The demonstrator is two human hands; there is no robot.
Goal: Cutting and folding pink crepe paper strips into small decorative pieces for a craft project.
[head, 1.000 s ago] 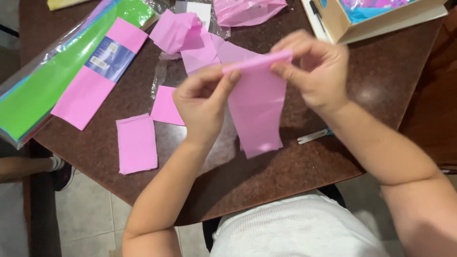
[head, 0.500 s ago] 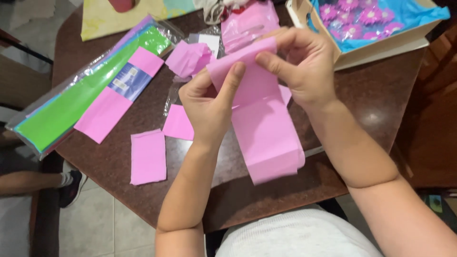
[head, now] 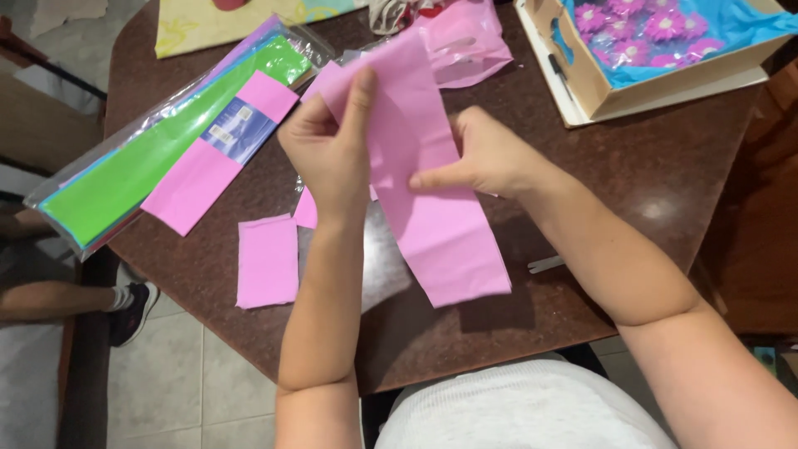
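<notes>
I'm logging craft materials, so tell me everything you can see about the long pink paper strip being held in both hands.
The pink paper strip is thin, matte and tissue-like, a long band held above the dark brown table. Its upper end is pinched by the left hand, index finger laid flat on it; the right hand grips its right edge midway. Below the hands it hangs down toward the person, slightly creased, ending in a fairly straight cut edge.

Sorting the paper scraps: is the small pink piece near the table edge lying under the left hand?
No, the small pink piece lies flat beside the left forearm, while the left hand holds the long pink strip.
</notes>
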